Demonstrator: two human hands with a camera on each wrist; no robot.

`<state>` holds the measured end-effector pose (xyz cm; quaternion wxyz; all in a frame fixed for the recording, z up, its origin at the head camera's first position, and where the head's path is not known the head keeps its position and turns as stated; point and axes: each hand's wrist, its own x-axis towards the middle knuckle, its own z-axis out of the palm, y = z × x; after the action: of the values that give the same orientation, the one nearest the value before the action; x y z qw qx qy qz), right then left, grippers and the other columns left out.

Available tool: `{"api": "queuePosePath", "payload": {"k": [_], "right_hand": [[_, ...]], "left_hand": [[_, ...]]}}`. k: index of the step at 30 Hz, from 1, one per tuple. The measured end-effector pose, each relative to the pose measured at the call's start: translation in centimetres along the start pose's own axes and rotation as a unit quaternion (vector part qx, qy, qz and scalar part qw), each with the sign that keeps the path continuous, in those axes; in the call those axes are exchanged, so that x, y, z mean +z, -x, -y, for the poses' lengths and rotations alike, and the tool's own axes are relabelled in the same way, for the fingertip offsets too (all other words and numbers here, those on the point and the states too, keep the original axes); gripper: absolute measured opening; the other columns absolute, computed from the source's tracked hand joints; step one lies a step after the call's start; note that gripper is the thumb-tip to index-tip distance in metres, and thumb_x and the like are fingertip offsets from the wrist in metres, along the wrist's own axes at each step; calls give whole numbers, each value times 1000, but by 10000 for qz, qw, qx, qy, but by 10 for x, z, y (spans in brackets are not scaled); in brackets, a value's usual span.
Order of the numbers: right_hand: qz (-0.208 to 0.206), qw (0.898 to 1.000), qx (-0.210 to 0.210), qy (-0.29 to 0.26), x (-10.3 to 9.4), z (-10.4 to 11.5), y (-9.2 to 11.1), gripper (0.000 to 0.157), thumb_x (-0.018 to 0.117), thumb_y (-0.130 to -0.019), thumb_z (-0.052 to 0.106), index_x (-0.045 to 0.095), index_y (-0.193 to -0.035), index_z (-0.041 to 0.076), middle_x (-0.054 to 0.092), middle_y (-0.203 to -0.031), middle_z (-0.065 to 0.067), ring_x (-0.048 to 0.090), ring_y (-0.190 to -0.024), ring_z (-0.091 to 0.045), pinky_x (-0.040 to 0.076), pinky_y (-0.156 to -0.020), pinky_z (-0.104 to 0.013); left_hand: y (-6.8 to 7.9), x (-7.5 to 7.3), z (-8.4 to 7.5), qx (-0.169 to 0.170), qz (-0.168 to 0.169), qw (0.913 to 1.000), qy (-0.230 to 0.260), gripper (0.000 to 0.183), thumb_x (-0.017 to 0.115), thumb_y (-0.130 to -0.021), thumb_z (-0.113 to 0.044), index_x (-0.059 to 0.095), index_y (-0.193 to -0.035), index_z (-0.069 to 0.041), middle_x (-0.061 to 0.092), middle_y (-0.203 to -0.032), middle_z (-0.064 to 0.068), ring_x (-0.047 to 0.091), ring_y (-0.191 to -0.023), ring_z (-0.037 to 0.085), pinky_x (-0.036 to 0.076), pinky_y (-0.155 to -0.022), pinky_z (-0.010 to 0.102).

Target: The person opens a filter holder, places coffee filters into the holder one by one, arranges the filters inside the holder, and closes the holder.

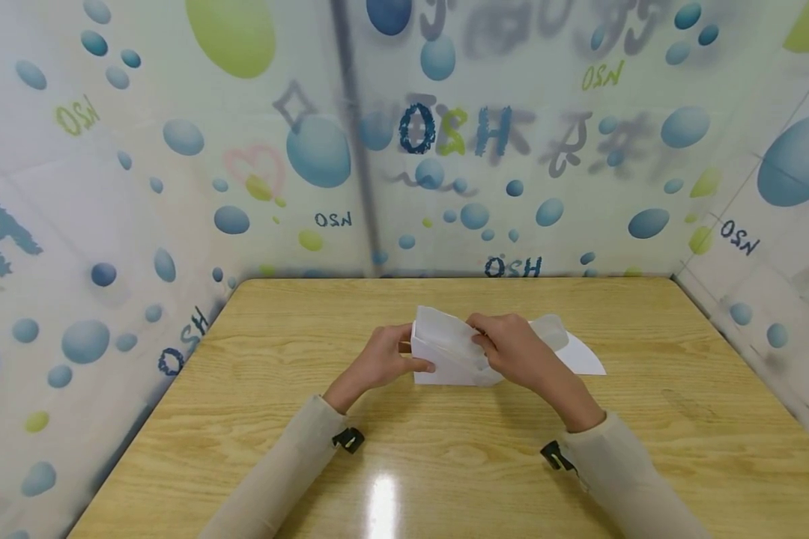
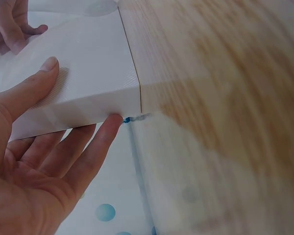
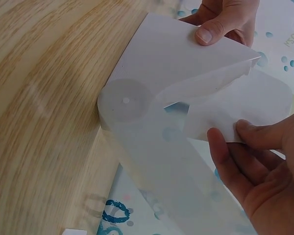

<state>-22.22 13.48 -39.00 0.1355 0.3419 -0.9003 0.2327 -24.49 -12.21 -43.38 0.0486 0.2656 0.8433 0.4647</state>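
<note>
Box [image 3: 166, 54] looks smooth matt card, strip [image 3: 171, 161] transl. plastic, tabletop [image 1: 276, 337] glossy wood w/ grain, sleeves [image 1: 276, 457] matt cloth

The wall covering [image 1: 404, 198] bears large letters [image 1: 455, 131] reading OSH, like H2O mirrored, above the table's [image 1: 175, 479] far edge. Smaller OSH letters [image 1: 514, 267] stand at that edge. The grey writing [image 1: 502, 30] high behind the table is illegible.

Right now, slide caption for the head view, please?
Left grip holds a white box; right grip pinches a white flap.
</note>
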Motion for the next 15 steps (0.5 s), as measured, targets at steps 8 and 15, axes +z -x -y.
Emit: {"api": "queuePosePath", "payload": {"k": [8, 15], "right_hand": [[87, 10000, -44, -19, 0, 2, -1, 7, 67, -97, -1, 67, -98, 6, 67, -75, -5, 48, -60, -7, 42, -58, -21], [125, 9999, -53, 62, 1, 2, 0, 7, 67, -97, -2, 67, -99, 5, 70, -78, -5, 50, -61, -8, 43, -58, -22]], "left_hand": [[0, 0, 0, -64, 9, 10000, 25, 52, 87, -83, -8, 68, -132, -8, 75, -122, 12, 77, -105, 28, 64, -85, 29], [-1, 1, 1, -17, 7, 10000, 20, 52, 86, -84, -8, 67, -132, -8, 74, -122, 12, 76, -106, 29, 64, -85, 30]]}}
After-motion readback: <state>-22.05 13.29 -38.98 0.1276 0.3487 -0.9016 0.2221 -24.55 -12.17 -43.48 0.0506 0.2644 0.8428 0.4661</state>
